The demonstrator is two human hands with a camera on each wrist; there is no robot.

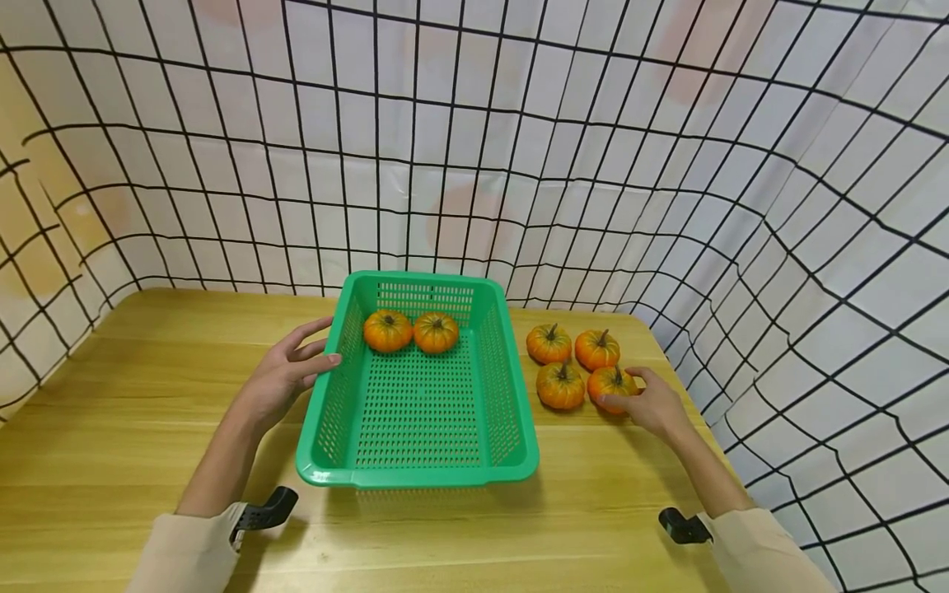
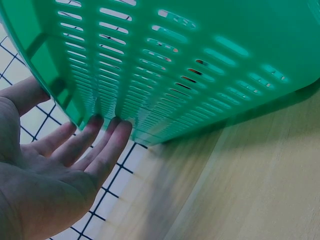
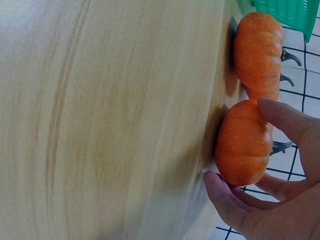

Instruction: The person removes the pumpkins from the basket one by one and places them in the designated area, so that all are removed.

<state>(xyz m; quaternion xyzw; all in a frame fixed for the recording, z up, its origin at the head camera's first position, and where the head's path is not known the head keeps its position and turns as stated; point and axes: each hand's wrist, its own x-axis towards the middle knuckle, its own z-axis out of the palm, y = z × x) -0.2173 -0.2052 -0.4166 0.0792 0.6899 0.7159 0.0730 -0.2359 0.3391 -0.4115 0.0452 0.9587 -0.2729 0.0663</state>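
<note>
My left hand (image 1: pixel 278 379) holds the left rim of a green plastic basket (image 1: pixel 417 477), thumb over the edge and fingers against the outer side wall. In the left wrist view, the fingertips (image 2: pixel 122 131) touch the slotted wall from outside. Two small orange pumpkins, a left one (image 1: pixel 388 331) and a right one (image 1: pixel 436 333), lie at the basket's far end. Right of the basket, my right hand (image 1: pixel 658 405) grips the near right pumpkin (image 1: pixel 610 383) of a small cluster, thumb on one side and fingers round the other. That pumpkin (image 3: pixel 242 145) rests at the tabletop in the right wrist view.
Beside the gripped pumpkin sit a near left pumpkin (image 1: pixel 560 387), a far left one (image 1: pixel 549 343) and a far right one (image 1: pixel 597 350). A wooden table (image 1: pixel 133 387) carries everything. Black wire grid with white sheeting (image 1: pixel 474 148) behind it borders the back and sides.
</note>
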